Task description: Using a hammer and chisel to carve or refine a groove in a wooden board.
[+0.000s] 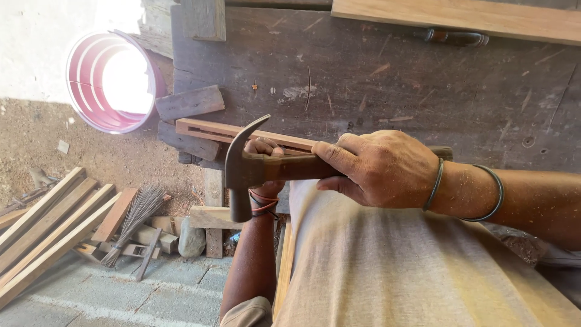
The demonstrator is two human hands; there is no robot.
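Note:
My right hand (375, 166) grips the wooden handle of a claw hammer (242, 169), whose dark steel head hangs just off the workbench's left edge with the claw curving upward. My left hand (264, 148) sits mostly hidden behind the hammer head, fingers curled on a slim light wooden strip (212, 130) lying along the bench. Thin bangles ring my right wrist, and red bands circle my left wrist.
A dark, scarred wooden workbench (387, 85) fills the upper frame, with a pale plank (460, 15) at its far edge. A pink barrel (112, 82) stands at the left. Planks (48, 230), a broom of twigs (136, 221) and wood offcuts lie on the ground below.

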